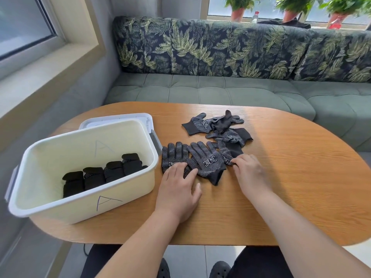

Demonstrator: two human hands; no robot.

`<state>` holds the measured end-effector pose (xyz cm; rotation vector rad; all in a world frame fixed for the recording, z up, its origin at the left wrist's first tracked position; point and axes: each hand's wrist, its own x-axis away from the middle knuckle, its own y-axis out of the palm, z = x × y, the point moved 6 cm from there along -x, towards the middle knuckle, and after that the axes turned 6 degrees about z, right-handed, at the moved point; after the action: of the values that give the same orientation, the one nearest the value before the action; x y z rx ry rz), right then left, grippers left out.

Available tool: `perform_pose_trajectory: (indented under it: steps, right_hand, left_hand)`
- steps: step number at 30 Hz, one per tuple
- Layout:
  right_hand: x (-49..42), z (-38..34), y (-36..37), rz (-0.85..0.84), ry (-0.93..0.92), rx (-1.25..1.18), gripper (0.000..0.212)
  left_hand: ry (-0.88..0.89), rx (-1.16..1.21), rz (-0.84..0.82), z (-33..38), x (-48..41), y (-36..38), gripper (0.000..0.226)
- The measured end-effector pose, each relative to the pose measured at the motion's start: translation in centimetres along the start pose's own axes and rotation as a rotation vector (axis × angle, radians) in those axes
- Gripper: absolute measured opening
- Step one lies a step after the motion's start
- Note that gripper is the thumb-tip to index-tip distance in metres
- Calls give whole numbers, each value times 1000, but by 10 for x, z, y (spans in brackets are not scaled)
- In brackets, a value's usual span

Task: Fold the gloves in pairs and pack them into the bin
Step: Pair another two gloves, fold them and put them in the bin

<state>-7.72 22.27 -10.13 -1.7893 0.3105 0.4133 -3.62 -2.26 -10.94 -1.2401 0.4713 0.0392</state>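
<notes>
Several black dotted gloves lie on the wooden table. Two flat gloves sit side by side right of the bin: the left glove and a second glove overlapping it. My left hand rests flat with its fingers on the left glove's cuff. My right hand touches a third glove with curled fingertips at its edge. More loose gloves are piled farther back. The cream bin marked "A" holds a row of folded glove pairs.
The bin's white lid lies behind the bin. A green sofa with leaf-print cushions runs along the table's far side. Bare wood spreads across the table's right half and its near edge. My knees and shoes show below the table.
</notes>
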Motion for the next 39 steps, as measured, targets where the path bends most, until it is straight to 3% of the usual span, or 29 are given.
perform_pose_trajectory:
  steps: [6, 9, 11, 13, 16, 19, 22, 27, 32, 35, 39]
  right_hand:
    - [-21, 21, -13, -109, 62, 290, 21]
    - [-24, 37, -22, -137, 216, 287, 24]
    - [-22, 34, -28, -46, 267, 201, 29]
    - [-13, 12, -34, 73, 161, 89, 42]
    - [9, -34, -29, 19, -194, -109, 61]
    - [30, -54, -21, 4, -361, -167, 39]
    - [34, -61, -28, 90, -378, -224, 14]
    - [15, -62, -59, 153, -138, -403, 14]
    - [-35, -65, -98, 220, -26, -366, 13]
    - [-56, -66, -122, 301, -48, -323, 13]
    - [-43, -76, -142, 378, -242, -278, 12]
  left_hand:
    - [3, 8, -4, -1, 0, 2, 53]
    - [6, 12, -13, -1, -1, 5, 54]
    - [4, 10, -22, -1, -2, 7, 55]
    - [1, 5, -36, -2, -2, 7, 57]
    - [-5, -8, -36, -2, -2, 8, 62]
    - [-21, -28, -51, -2, -2, 10, 74]
    - [-47, -71, -127, -4, -2, 14, 86]
    - [-71, -147, -273, -7, -3, 22, 91]
    - [-69, -155, -391, -6, -5, 17, 91]
    - [-61, -145, -430, -7, 0, 15, 92]
    - [-62, -134, -426, -7, 10, 12, 89]
